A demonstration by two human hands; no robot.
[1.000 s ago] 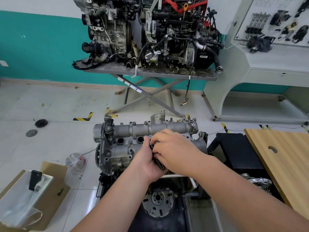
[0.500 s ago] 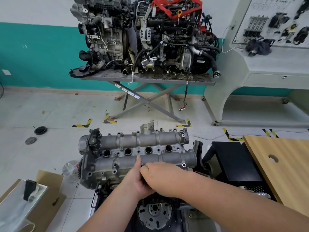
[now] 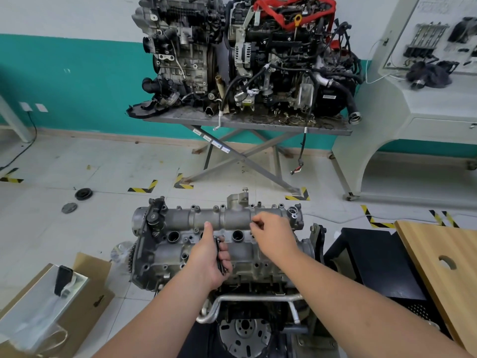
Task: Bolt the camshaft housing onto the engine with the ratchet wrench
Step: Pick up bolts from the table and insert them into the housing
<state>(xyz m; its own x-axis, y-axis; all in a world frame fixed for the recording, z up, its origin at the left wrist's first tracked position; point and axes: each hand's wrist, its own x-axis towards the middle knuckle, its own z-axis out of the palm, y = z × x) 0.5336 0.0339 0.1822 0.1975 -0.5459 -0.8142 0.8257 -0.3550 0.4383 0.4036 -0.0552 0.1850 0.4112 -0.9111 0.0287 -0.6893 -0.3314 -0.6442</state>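
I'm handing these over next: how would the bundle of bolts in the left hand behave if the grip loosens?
The bolts look like stiff, slim metal rods, so probably they would slide apart. Round shanks would likely roll off the sloped camshaft housing.

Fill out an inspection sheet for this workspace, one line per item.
Surface: tiled floor with yellow-black tape marks; the engine sits on a low stand.
Job's things: camshaft housing on the engine; a bundle of bolts in the left hand; no ratchet wrench seen.
Clutter: cardboard box at left, two round caps on the floor.
Grips: left hand closed on the bolts; right hand pinching something small at the housing's far row, likely a bolt.
Cables: black cord on the floor, far left.
Surroundings: two engines on a scissor table; wooden tabletop at right.
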